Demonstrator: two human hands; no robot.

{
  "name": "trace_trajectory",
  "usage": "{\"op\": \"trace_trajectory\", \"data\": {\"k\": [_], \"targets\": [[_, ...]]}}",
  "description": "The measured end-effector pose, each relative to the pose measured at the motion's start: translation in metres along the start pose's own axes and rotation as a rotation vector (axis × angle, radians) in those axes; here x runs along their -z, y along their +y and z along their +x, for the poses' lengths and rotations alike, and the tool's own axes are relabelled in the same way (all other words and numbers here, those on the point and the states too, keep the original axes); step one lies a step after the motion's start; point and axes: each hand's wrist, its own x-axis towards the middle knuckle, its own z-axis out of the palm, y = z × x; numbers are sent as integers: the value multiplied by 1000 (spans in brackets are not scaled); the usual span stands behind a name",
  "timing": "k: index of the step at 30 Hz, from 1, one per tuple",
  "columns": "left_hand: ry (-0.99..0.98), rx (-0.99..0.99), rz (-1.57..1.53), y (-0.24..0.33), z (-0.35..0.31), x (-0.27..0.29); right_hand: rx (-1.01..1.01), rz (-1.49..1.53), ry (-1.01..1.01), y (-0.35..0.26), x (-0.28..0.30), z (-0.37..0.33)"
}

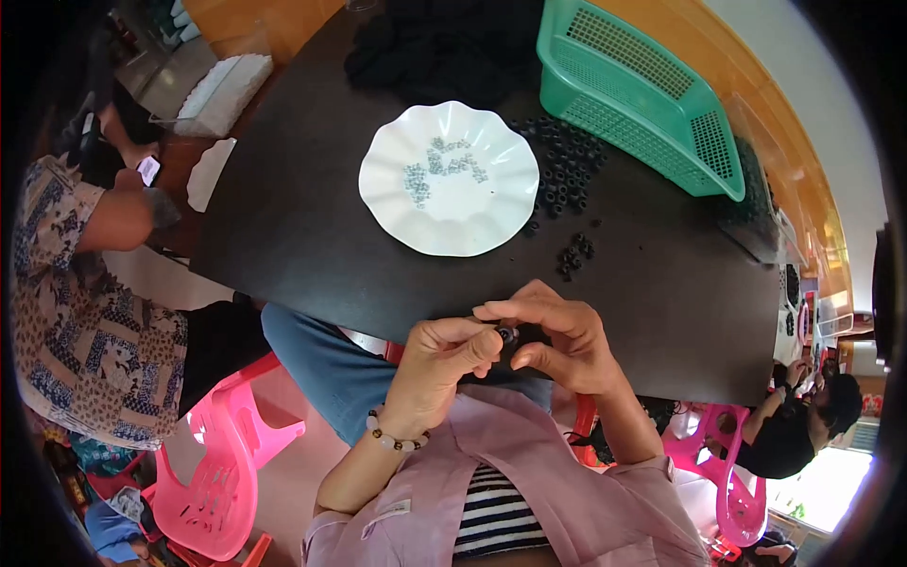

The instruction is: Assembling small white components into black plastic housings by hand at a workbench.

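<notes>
Close to the table's near edge, my left hand (444, 359) pinches a small black ring-shaped part (507, 335) between thumb and fingers. My right hand (570, 342) curves around the part's other side, its thumb and forefinger apart, with the forefinger reaching over toward my left fingertips. Beyond my hands stands a white scalloped plate (453, 231), with small clear pieces (418, 185) gathered in its left and upper middle. To its right, many black ring-shaped parts (567, 175) lie loose on the table, and a smaller cluster of them (574, 253) sits nearer to me.
A green plastic basket (624, 113) stands at the back right of the dark table (302, 217), beside a clear bin (756, 213). Black cloth (435, 47) lies at the back. A person in a patterned shirt (104, 350) sits at left, near a pink chair (213, 472). Another person (798, 425) is at far right.
</notes>
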Motion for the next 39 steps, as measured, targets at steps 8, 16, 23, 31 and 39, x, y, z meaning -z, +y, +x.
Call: {"op": "trace_trajectory", "data": {"k": [8, 16, 23, 31, 39], "targets": [[-5, 11, -17, -5, 1, -6, 54, -133, 20, -1, 12, -9], [-2, 75, -1, -9, -1, -19, 158, -319, 157, -10, 6, -18], [-11, 70, 2, -11, 3, -31, 290, -612, 259, -24, 28, -29], [1, 71, -64, -13, 5, -21, 64, -1150, 807, -79, 203, -28], [17, 103, -92, -13, 7, -22, -447, -1546, 901, -84, 410, -65]]}}
